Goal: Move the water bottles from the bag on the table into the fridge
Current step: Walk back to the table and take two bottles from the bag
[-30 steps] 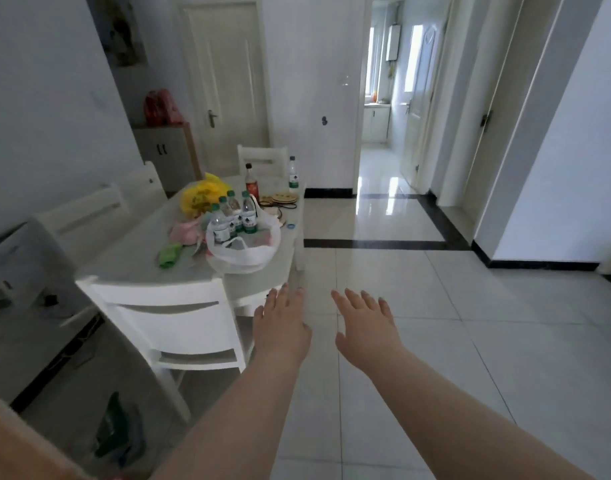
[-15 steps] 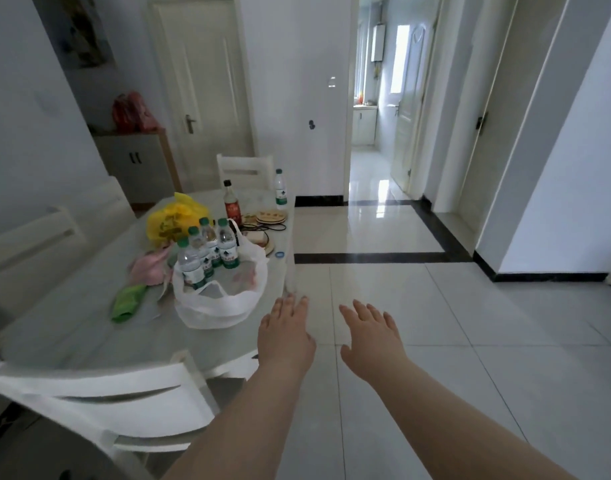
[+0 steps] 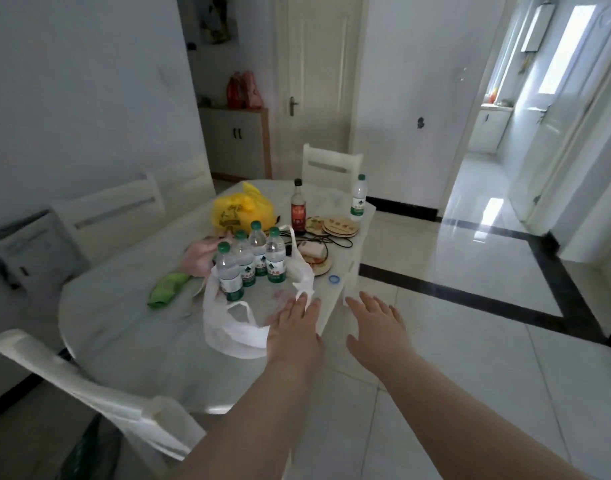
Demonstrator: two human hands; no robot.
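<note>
A white plastic bag (image 3: 227, 332) sits open on the white table (image 3: 124, 323). Inside it stand several clear water bottles (image 3: 252, 259) with green caps and green labels. One more water bottle (image 3: 358, 199) stands alone at the table's far right corner. My left hand (image 3: 293, 332) is stretched out flat, fingers apart, over the bag's near right side, fingertips at its handle. My right hand (image 3: 375, 329) is held open beside the table's right edge, above the floor, holding nothing. No fridge is in view.
On the table lie a yellow bag (image 3: 241, 211), a dark sauce bottle (image 3: 298, 209), pink cloth (image 3: 200, 254), a green cloth (image 3: 167, 289), round mats (image 3: 340, 225) and a blue ring (image 3: 334, 279). White chairs (image 3: 99, 393) surround the table. An open tiled floor (image 3: 470, 306) leads right to a doorway.
The view has come closer to the table and turned left. Both hands have reached forward; my left hand now lies over the bag's edge, where earlier it was short of the table.
</note>
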